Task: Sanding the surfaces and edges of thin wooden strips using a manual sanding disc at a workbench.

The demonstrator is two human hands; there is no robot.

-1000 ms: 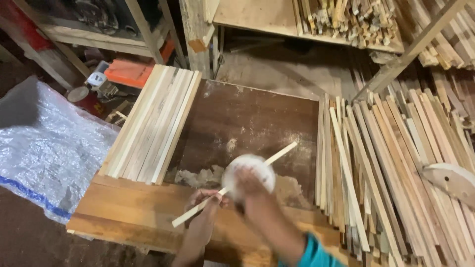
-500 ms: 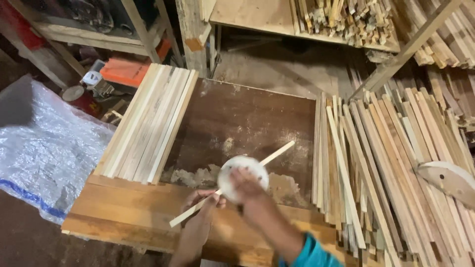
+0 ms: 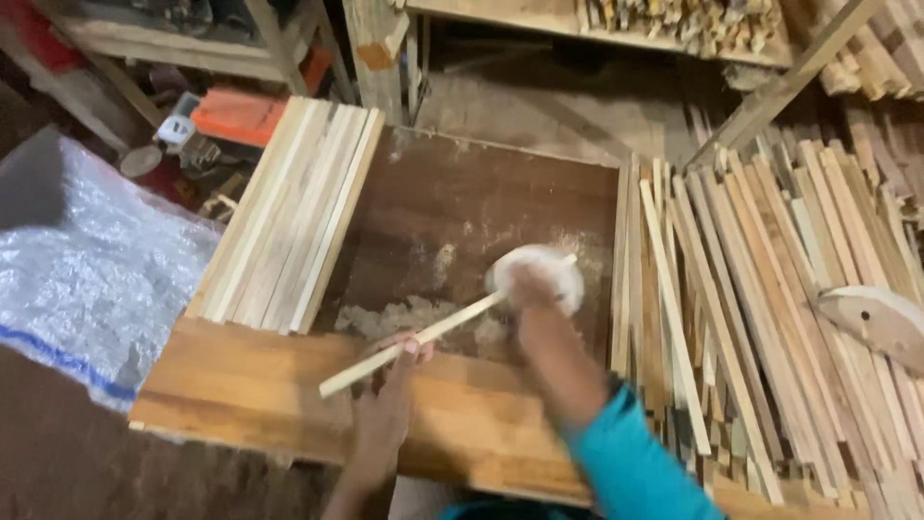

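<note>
My left hand (image 3: 388, 390) pins a thin pale wooden stick (image 3: 423, 335) near its lower end against a light wooden board (image 3: 250, 390). The stick slants up to the right across a dark brown work surface (image 3: 472, 212). My right hand (image 3: 532, 284) presses a white pad, probably sandpaper or cloth (image 3: 563, 270), onto the stick's upper end. The hand is blurred. Pale sawdust (image 3: 385, 318) lies under the stick.
A neat row of light wooden slats (image 3: 289, 217) lies left of the dark surface. A big loose pile of thin sticks (image 3: 770, 327) fills the right side. A clear plastic sack (image 3: 87, 279) sits at far left, an orange tool (image 3: 245, 111) behind it.
My right hand with the white pad has slid up and to the right along the stick. My left hand has stayed on the stick's lower end.
</note>
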